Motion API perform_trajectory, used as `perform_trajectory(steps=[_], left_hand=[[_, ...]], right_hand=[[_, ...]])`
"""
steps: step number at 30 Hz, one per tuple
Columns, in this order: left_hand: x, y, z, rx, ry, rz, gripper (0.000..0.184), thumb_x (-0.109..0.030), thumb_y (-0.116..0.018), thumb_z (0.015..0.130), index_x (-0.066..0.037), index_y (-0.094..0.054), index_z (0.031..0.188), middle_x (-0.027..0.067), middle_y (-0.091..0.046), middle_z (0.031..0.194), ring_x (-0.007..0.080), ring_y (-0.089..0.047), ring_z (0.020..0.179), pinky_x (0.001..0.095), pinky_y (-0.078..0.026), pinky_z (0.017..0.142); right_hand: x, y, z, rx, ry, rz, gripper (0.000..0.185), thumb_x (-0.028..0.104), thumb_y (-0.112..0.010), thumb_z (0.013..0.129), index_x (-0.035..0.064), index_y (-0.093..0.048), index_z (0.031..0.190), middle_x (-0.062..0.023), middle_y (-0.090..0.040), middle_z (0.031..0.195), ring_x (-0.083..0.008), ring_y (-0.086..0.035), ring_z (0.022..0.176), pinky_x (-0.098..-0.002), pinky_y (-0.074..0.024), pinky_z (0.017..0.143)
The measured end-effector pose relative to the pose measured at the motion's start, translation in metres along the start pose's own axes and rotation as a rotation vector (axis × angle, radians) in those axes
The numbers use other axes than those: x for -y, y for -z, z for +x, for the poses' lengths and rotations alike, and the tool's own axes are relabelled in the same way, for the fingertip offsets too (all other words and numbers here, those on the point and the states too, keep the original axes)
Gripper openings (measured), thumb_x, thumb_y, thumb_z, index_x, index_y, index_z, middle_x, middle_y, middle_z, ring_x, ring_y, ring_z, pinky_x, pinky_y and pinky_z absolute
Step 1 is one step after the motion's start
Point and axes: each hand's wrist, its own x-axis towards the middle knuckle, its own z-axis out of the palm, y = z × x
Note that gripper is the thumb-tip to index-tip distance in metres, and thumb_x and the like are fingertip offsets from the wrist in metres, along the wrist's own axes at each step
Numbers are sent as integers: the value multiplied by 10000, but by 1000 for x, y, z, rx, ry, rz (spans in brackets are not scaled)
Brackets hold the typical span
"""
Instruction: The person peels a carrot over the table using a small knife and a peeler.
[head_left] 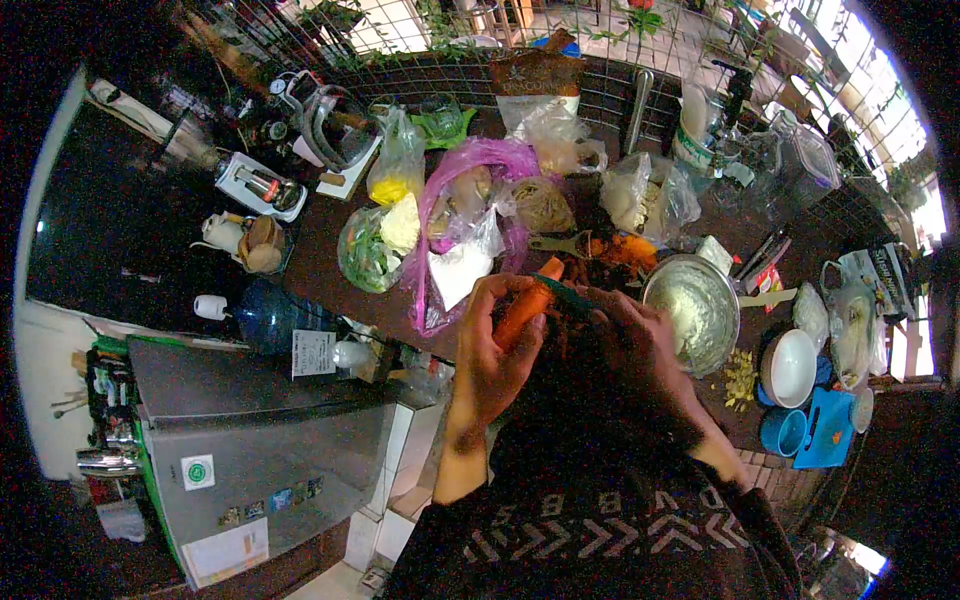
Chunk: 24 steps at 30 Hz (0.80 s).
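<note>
preferably, the left hand (492, 345), wrapped around the carrot (522, 314) near the table (388, 308), should hold it very steady, while the right hand (638, 342), gripping what seems a green peeler (566, 293), should make light, even strokes.

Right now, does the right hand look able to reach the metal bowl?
Probably yes: the right hand is close beside the metal bowl, with nothing visible standing between them. It seems to hold a green tool at the carrot, so it may need freeing first.
</note>
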Motion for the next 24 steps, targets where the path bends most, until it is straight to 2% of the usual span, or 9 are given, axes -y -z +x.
perform_trajectory(steps=[3, 7, 9, 11, 13, 14, 16, 18, 24], left_hand=[[0, -2, -1, -6, 20, 14, 381, -128, -689, 893, -4, -521, 1212, 132, -595, 1103, 239, -592, 1032, 353, -477, 931], [6, -1, -2, -34, -19, 52, 419, -136, -707, 901, -4, -473, 1223, 141, -567, 1115, 235, -564, 1041, 355, -469, 943], [22, -1, -1, -15, 18, 38, 423, -139, -713, 901, -7, -465, 1218, 140, -557, 1119, 233, -554, 1043, 351, -465, 947], [49, -4, 0, 13, 84, -141, 411, -130, -726, 897, -10, -467, 1192, 132, -551, 1120, 223, -544, 1043, 345, -460, 953], [58, -7, 0, 53, 138, -227, 418, -123, -735, 889, -13, -467, 1191, 128, -549, 1121, 227, -545, 1046, 349, -455, 962], [64, -8, -1, 89, 171, -311, 425, -115, -743, 881, -16, -467, 1189, 123, -548, 1122, 230, -546, 1048, 354, -451, 970], [71, -8, -9, 110, 83, -125, 438, -87, -757, 861, -24, -471, 1186, 113, -545, 1113, 234, -548, 1036, 363, -445, 981], [58, -7, -13, 179, 53, -76, 462, -97, -781, 832, -28, -485, 1179, 98, -548, 1098, 228, -550, 1033, 365, -446, 980], [143, -24, -30, 179, 145, -38, 485, -138, -818, 777, -44, -518, 1146, 83, -575, 1072, 219, -561, 1036, 364, -457, 952]], right_hand=[[-45, -13, -14, -5, 38, -80, 245, 90, -596, 976, 40, -651, 1209, -175, -710, 1108, -358, -709, 967, -390, -561, 814], [21, 4, 2, 9, -16, -23, 247, 78, -586, 979, 41, -647, 1215, -177, -710, 1087, -324, -711, 972, -380, -547, 839], [29, 7, 4, 108, -177, 116, 255, 75, -575, 985, 35, -629, 1232, -171, -707, 1064, -279, -700, 976, -357, -525, 871], [41, 13, 9, 154, -220, 134, 263, 68, -564, 991, 28, -610, 1247, -165, -704, 1071, -255, -686, 991, -349, -515, 883], [17, 4, -5, 208, -277, 149, 272, 60, -552, 997, 20, -592, 1263, -160, -700, 1078, -232, -672, 1007, -342, -506, 896], [-36, -17, -25, 215, -405, 361, 280, 49, -550, 998, 18, -578, 1275, -156, -697, 1098, -213, -660, 1014, -342, -503, 897], [-87, -42, -50, 217, -546, 573, 290, 38, -547, 998, 17, -564, 1286, -152, -694, 1119, -193, -648, 1022, -341, -501, 898], [-96, -52, -68, 203, -459, 444, 296, 29, -552, 997, 20, -558, 1293, -148, -689, 1137, -157, -617, 1035, -334, -491, 909], [-94, -63, -81, 170, -463, 461, 296, 24, -560, 993, 18, -561, 1288, -138, -653, 1186, -134, -562, 1062, -321, -463, 944]])
